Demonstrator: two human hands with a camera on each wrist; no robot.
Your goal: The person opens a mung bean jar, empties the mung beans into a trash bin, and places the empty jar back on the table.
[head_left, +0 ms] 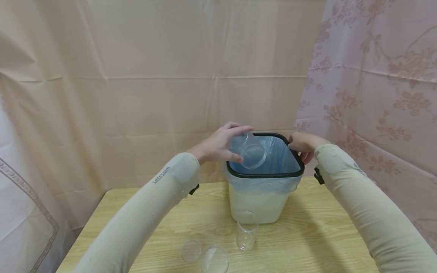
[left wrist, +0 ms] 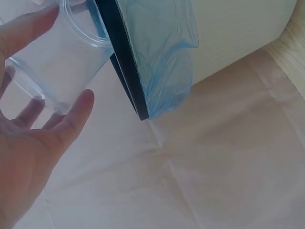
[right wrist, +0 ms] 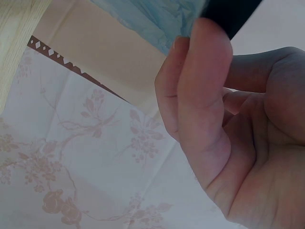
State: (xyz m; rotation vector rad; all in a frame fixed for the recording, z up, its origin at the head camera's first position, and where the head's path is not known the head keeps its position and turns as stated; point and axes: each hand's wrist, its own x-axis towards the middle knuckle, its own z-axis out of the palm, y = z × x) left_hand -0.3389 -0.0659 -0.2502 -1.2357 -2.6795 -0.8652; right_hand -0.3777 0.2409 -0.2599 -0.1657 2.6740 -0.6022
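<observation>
My left hand point(head_left: 222, 143) holds a clear plastic cup point(head_left: 250, 154) tilted on its side, thumb and fingers spread round its body. The cup's wide mouth points right and down over the opening of a cream trash bin point(head_left: 257, 206). A blue plastic liner point(head_left: 278, 151) fills the bin and folds out over its black rim point(head_left: 266, 176). In the left wrist view, the cup point(left wrist: 62, 62) overlaps that rim. At the bin's right side, my right hand point(head_left: 304, 144) grips the rim. The right wrist view shows its fingers point(right wrist: 202, 90) curled at the black edge, against the liner.
On the wooden table point(head_left: 201, 204), another clear cup point(head_left: 246, 237) stands in front of the bin. Two clear round disc-like pieces point(head_left: 214, 259) lie to its left near the front. Beige curtain point(head_left: 153, 94) hangs behind, and floral cloth point(head_left: 382, 113) at the right.
</observation>
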